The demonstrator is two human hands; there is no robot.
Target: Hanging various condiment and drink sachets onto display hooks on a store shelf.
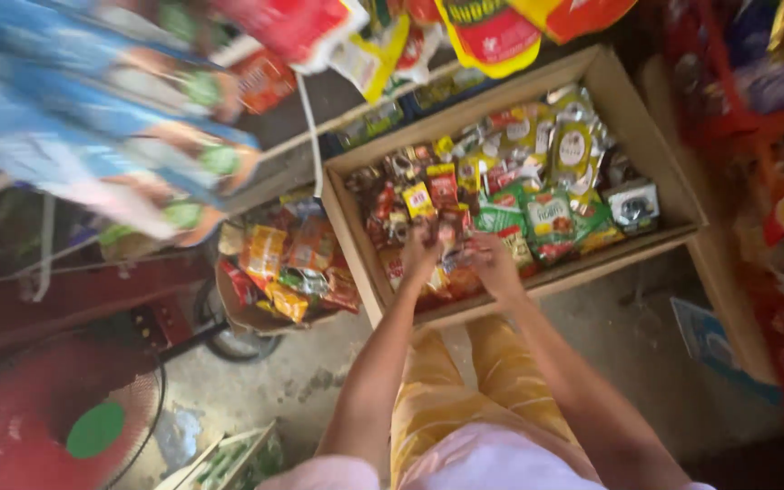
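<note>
Both hands work in the lower left corner of the cardboard box (655,154), centre of frame. Left hand (421,249) is closed around small dark red sachets (451,227), lifted just above the pile. Right hand (494,265) sits just right of them, equally near; its grip cannot be told through blur.

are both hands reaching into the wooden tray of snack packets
Yes, the left hand and right hand are both inside the wooden tray, among the dark packets.
</note>
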